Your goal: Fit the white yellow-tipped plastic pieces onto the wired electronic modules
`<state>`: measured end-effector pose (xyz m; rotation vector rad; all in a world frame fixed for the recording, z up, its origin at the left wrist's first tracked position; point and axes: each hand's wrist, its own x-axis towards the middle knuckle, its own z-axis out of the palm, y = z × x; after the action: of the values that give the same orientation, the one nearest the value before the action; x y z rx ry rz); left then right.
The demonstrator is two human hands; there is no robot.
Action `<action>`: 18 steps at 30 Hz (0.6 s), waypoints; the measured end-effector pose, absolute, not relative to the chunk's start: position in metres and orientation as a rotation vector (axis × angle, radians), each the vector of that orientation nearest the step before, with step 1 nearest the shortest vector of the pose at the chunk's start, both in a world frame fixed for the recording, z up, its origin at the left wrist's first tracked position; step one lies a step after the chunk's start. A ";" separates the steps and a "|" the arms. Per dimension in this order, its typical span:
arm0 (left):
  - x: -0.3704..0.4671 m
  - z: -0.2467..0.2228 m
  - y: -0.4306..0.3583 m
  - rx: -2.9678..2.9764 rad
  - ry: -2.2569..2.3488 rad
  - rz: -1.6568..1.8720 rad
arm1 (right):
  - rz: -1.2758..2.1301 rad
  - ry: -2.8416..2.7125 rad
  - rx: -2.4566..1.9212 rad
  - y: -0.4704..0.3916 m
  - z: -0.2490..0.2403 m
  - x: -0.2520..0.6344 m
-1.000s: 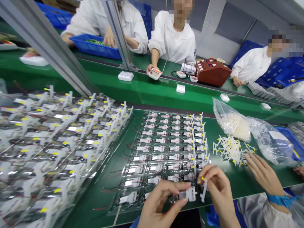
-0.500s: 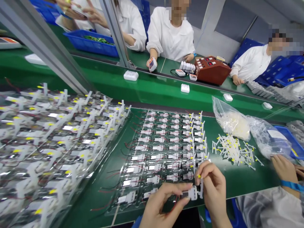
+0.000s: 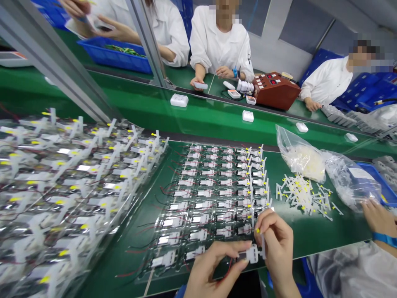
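A: "Centres on what?"
B: "Shows a small motor [image 3: 252, 253], metal body and white plastic end, low in view, by the front edge of a green table [image 3: 310, 231]."
A: "Gripped how?"
B: "Pinched in the left hand [image 3: 214, 267], thumb below, fingertips above, parted only by the motor's width."
A: "And in the right hand [image 3: 276, 238]?"
B: "Holds a white stick [image 3: 263, 247] with a yellow tip, upright, fingertips closed on its upper part, right at the motor's white end. Cannot tell whether joined."
A: "Close by?"
B: "Just behind, a clear tray [image 3: 185, 238] with rows of similar motors, some on its right side bearing white sticks. Leftward, crowded clear trays [image 3: 132, 207]. Rightward, a loose pile of sticks [image 3: 302, 194], then two plastic bags [image 3: 302, 155], with another person's hand [image 3: 376, 217] at the farther one."
A: "Beyond?"
B: "Crosses to a green belt [image 3: 214, 120] with spaced white devices [image 3: 179, 100]. Past that, people in white tops [image 3: 220, 45], a blue bin [image 3: 116, 56] and a reddish-brown box [image 3: 276, 91]."
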<state>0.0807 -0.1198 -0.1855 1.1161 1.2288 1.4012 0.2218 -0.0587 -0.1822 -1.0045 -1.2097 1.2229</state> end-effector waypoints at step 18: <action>0.086 -0.195 -0.123 1.262 1.220 1.455 | 1.250 -1.075 -0.935 -0.062 -0.184 0.211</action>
<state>0.0863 -0.1225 -0.1955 1.2620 1.2201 1.4548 0.2110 -0.0622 -0.1839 -0.9348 -1.0749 1.2498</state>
